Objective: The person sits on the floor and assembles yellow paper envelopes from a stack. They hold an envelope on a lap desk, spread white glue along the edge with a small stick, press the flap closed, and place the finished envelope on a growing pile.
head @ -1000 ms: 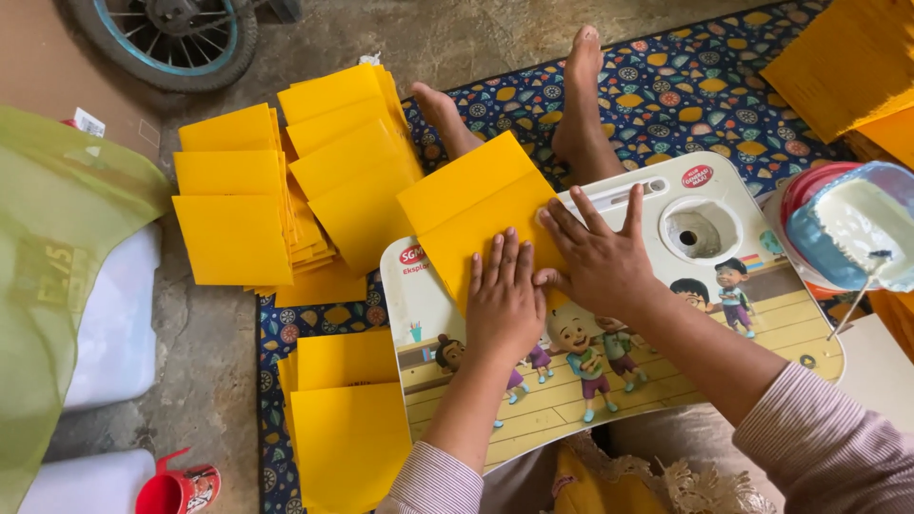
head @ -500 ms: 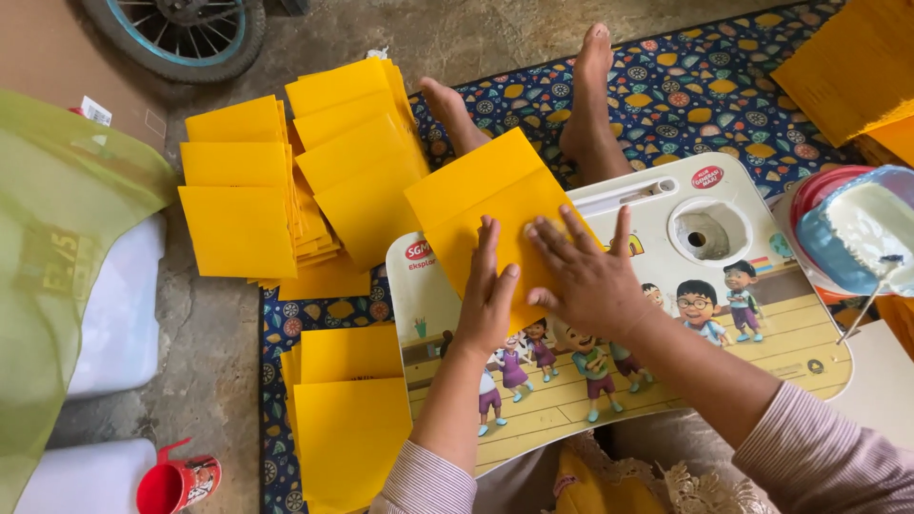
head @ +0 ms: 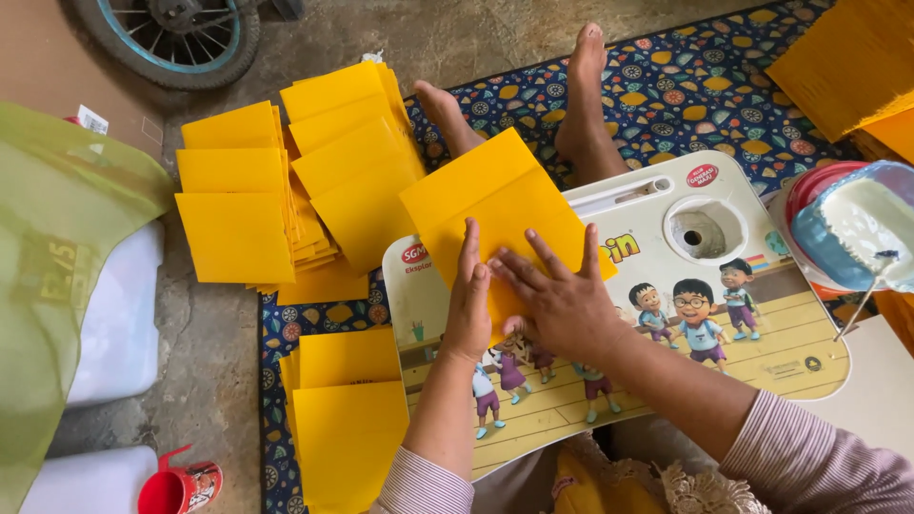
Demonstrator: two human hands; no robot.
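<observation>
envelope: yellow envelope (head: 495, 205) mid-frame, half under both palms
left hand (head: 468, 303): flat, pressing down, gripping nothing
right hand (head: 562, 303): fingers spread, same deal
bowl (head: 857, 224): right edge, white paste inside

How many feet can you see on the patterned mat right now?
2. The left foot lies nearer the yellow paper stacks; the right foot points up beside it. Both sit beyond the lap tray, which hides the legs.

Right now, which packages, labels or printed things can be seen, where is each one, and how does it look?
Lap tray: under both hands; white, rounded, cartoon children, round red logos.
Yellow envelope: on tray, pressed by left hand and right hand.
Red cup: bottom left, printed.
Paper tag: upper left, white.
</observation>
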